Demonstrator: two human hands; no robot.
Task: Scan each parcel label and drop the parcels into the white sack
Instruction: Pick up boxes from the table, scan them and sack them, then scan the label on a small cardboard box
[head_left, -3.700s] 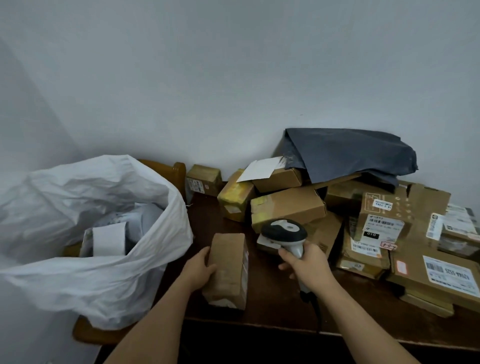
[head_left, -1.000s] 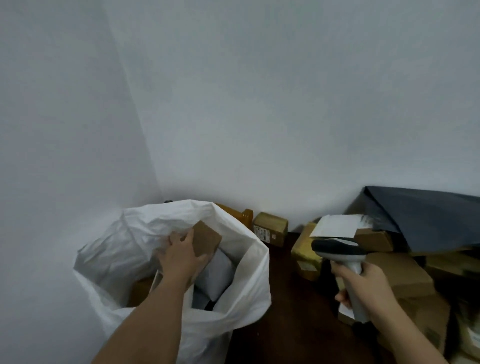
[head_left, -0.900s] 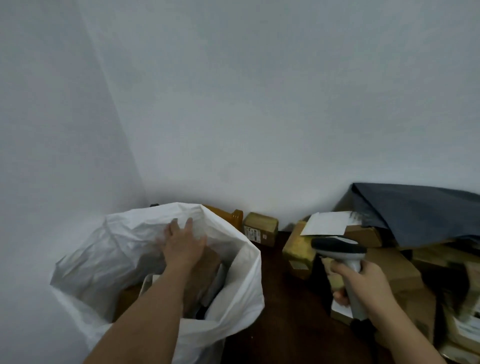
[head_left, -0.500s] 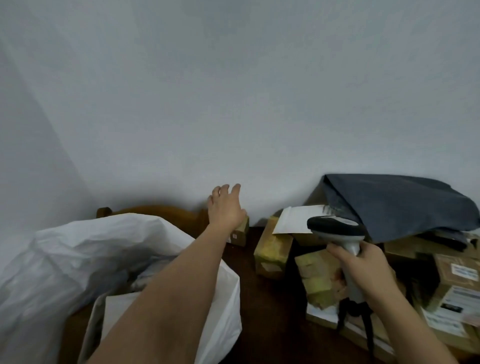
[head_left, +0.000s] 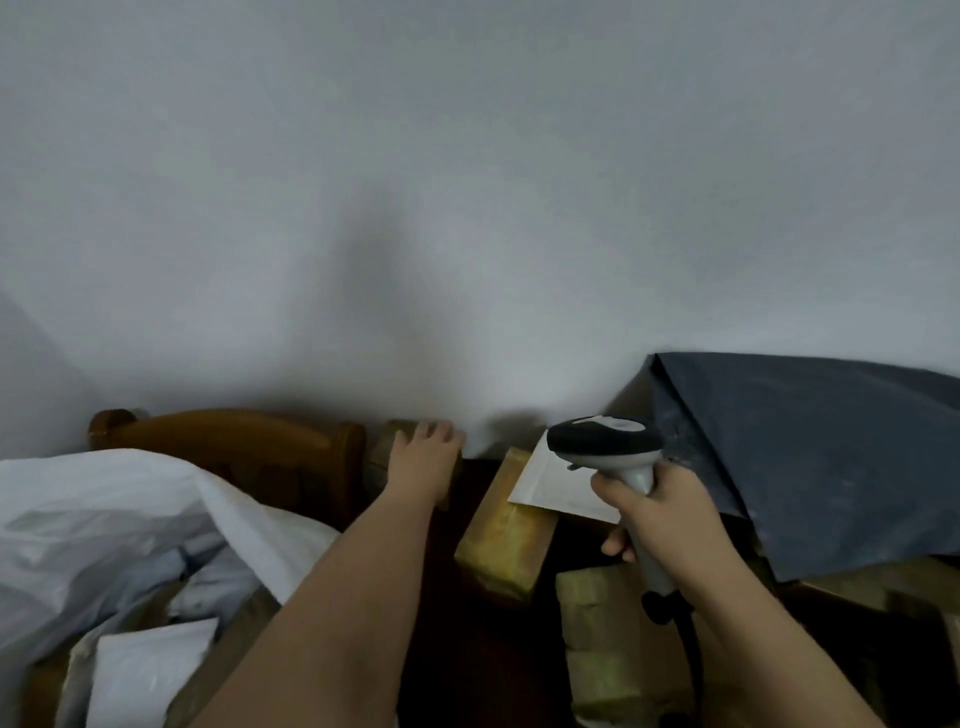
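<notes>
Head view: the left hand (head_left: 423, 457) lies with fingers straight and slightly spread on a small brown cardboard box (head_left: 387, 452) against the wall; the box sits under the fingertips. The right hand (head_left: 660, 514) wraps its fingers round the grey plastic scanner (head_left: 605, 447). The crinkled white sack (head_left: 104, 514) gapes below and left of the left fingers.

Dark wooden table (head_left: 467, 649) carrying cardboard parcels: small box (head_left: 382, 457) sitting at back edge, yellow-taped box (head_left: 501, 540) lying beside it.
</notes>
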